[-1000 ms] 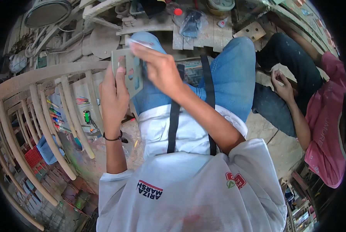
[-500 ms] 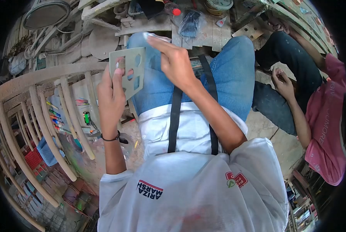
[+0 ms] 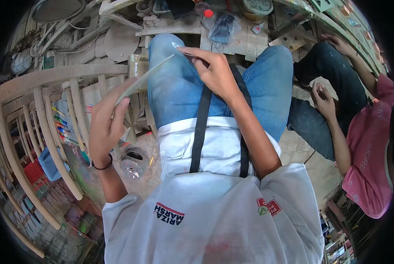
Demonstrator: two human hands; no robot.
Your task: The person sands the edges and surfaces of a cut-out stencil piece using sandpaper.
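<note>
My left hand [image 3: 106, 116] grips a thin flat board [image 3: 146, 77] between thumb and fingers, off to the left of my knee. The board is pale grey-green and turned nearly edge-on, so its cutouts are hidden now. Over my jeans [image 3: 170, 97], my right hand [image 3: 216, 72] has its fingers pressed together near the board's far end. A thin edge shows at those fingertips, but what it belongs to cannot be made out. A pale patch marks the denim just beyond them.
A curved wooden slatted frame [image 3: 38, 94] stands at left. A low plank bench [image 3: 236, 48] ahead bears a plastic bag [image 3: 223, 28] and a tub [image 3: 256, 8]. At right sits a person in a pink shirt [image 3: 368, 163]. A round clear container [image 3: 133, 163] lies on the floor.
My left hand has moved left and toward me, turning the board from face-on to nearly edge-on. My right hand has shifted slightly right, away from the board's face.
</note>
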